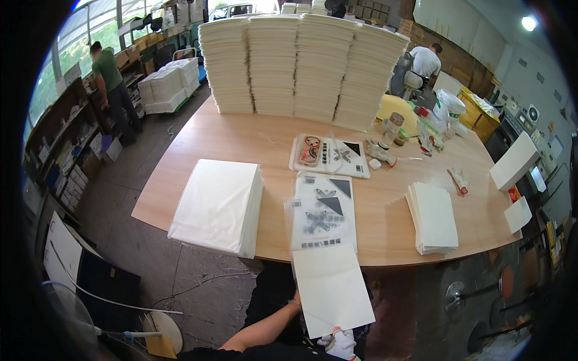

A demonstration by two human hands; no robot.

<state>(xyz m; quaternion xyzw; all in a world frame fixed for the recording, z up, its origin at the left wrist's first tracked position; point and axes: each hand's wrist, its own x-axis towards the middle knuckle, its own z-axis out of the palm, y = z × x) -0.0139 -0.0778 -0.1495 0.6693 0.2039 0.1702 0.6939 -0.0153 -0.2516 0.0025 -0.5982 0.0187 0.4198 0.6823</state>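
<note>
A cream-white sheet or thin stack of paper (333, 290) is tilted over my lap, its far edge against the printed clear plastic bags (325, 216) on the table. My left hand (295, 301), bare, grips its left edge, with most of the fingers hidden underneath. My right hand (340, 344), in a white glove, pinches the near edge. How many sheets I hold cannot be made out. The bags carry a crossed-pencil print and a dark triangle.
A wrapped white paper pile (217, 204) stands left, a smaller stack (433, 216) right. Tall paper stacks (301, 66) line the table's far side. A glove (382, 153), a jar (394, 123) and a bucket (448, 105) are beyond. Two people work in the background.
</note>
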